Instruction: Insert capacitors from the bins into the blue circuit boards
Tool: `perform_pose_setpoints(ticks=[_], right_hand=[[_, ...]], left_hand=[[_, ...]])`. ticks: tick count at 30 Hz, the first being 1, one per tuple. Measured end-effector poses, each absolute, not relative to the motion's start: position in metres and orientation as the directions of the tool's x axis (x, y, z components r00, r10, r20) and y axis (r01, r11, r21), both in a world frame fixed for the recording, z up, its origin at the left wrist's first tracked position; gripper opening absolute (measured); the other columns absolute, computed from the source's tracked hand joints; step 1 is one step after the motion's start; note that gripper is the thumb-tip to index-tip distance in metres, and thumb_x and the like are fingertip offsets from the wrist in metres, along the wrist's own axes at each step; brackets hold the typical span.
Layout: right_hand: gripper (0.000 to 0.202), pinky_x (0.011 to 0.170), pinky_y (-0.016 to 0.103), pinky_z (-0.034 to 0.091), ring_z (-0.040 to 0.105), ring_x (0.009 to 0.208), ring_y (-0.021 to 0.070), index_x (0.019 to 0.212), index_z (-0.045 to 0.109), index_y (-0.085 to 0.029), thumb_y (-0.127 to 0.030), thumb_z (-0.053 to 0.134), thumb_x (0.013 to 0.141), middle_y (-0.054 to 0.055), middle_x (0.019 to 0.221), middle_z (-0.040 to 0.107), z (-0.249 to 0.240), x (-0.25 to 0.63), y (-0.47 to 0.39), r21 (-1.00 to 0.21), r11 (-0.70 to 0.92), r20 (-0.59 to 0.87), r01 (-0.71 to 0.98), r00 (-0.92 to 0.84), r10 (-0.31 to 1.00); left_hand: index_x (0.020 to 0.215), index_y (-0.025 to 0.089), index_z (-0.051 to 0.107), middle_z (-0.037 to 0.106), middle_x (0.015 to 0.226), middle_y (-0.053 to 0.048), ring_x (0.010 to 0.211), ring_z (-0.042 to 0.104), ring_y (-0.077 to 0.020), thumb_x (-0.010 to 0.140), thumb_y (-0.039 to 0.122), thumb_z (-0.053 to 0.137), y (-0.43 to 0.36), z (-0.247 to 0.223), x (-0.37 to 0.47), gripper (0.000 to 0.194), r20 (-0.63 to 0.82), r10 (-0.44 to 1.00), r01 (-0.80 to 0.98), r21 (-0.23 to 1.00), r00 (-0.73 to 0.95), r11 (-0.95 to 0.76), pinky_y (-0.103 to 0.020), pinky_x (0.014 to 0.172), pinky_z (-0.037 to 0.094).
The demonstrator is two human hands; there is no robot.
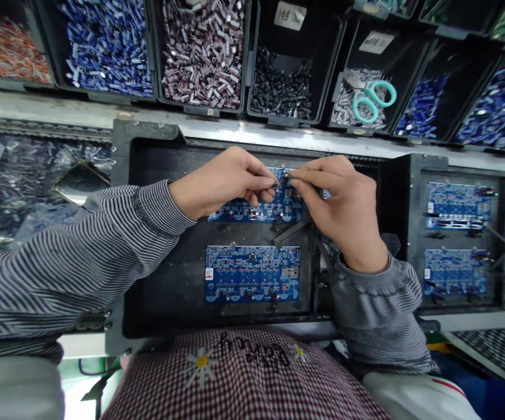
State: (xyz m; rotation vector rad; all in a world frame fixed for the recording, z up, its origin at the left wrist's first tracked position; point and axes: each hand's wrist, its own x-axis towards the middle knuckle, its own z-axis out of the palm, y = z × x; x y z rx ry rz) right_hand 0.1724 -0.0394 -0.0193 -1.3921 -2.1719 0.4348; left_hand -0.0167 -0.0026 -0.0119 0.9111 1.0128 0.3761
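The grip of the left hand [228,182] and that of the right hand [349,201] come close together, fingertips drawn in; I cannot tell whether either is clenched on a part, as the fingers hide it. A small dark part [286,180] shows between them. Nearest the person, the near board [252,274] lies flat in the black tray [164,303], toward its near right corner. Beyond it, the far board [254,213] lies toward the tray's far right corner, partly covered by both hands. The step in hand looks like fine fingertip work on this far board; the next move calls for a light, steady touch that leaves neighbouring parts alone. Past the tray's far edge runs a pale rail [217,133], and behind it stand bins [256,99] of small parts, one with scissors [371,98] on its pale pieces.
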Motion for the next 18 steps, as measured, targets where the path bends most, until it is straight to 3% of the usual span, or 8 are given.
perform_pose_setpoints(ticks=[4, 9, 13, 16, 18], right_hand=[[0.011, 0.08, 0.037, 0.05, 0.061, 0.086, 0.0186, 0.089, 0.067, -0.024, -0.018, 0.06, 0.083, 0.003, 0.087, 0.068, -0.001, 0.167, -0.071, -0.568, 0.44, 0.281, 0.695, -0.339, 0.898], [0.013, 0.086, 0.04, 0.048, 0.057, 0.09, 0.0204, 0.086, 0.063, -0.021, -0.013, 0.063, 0.077, 0.003, 0.086, 0.067, 0.0, 0.167, -0.132, -0.5, 0.365, 0.202, 0.786, -0.303, 0.931], [0.009, 0.086, 0.041, 0.046, 0.053, 0.095, 0.0229, 0.082, 0.062, -0.021, -0.014, 0.06, 0.079, 0.003, 0.087, 0.067, -0.014, 0.168, -0.156, -0.434, 0.331, 0.135, 0.838, -0.303, 0.943], [0.008, 0.087, 0.04, 0.046, 0.052, 0.095, 0.0221, 0.082, 0.062, -0.02, -0.013, 0.058, 0.08, 0.003, 0.087, 0.067, -0.019, 0.167, -0.156, -0.444, 0.349, 0.157, 0.825, -0.312, 0.937], [0.009, 0.087, 0.039, 0.046, 0.052, 0.094, 0.0215, 0.082, 0.062, -0.02, -0.013, 0.057, 0.08, 0.004, 0.086, 0.066, -0.02, 0.167, -0.154, -0.452, 0.361, 0.176, 0.815, -0.315, 0.932]], left_hand=[[0.082, 0.005, 0.071, 0.067, 0.074, -0.008, 0.067, 0.062, -0.012, 0.083, 0.005, 0.057, -0.018, -0.004, -0.018, 0.014, -0.558, 0.608, 0.078, 0.769, 0.564, 0.634, -0.023, 0.067, 0.049], [0.094, 0.009, 0.072, 0.071, 0.088, -0.008, 0.086, 0.066, -0.0138, 0.08, 0.0, 0.056, -0.053, 0.006, -0.027, 0.023, -0.532, 0.616, 0.04, 0.774, 0.581, 0.631, -0.023, 0.079, 0.051], [0.087, 0.009, 0.073, 0.07, 0.08, -0.008, 0.07, 0.064, -0.0118, 0.081, 0.014, 0.065, -0.072, 0.003, -0.03, 0.011, -0.532, 0.604, 0.097, 0.792, 0.593, 0.603, -0.019, 0.061, 0.049], [0.076, 0.009, 0.073, 0.063, 0.063, -0.004, 0.048, 0.049, -0.0052, 0.079, 0.024, 0.069, -0.079, -0.001, -0.03, 0.016, -0.521, 0.626, 0.173, 0.83, 0.58, 0.531, -0.016, 0.044, 0.035], [0.076, 0.01, 0.074, 0.057, 0.056, -0.002, 0.045, 0.041, -0.0036, 0.079, 0.027, 0.07, -0.083, -0.001, -0.029, 0.018, -0.512, 0.632, 0.202, 0.844, 0.581, 0.498, -0.016, 0.042, 0.03]])
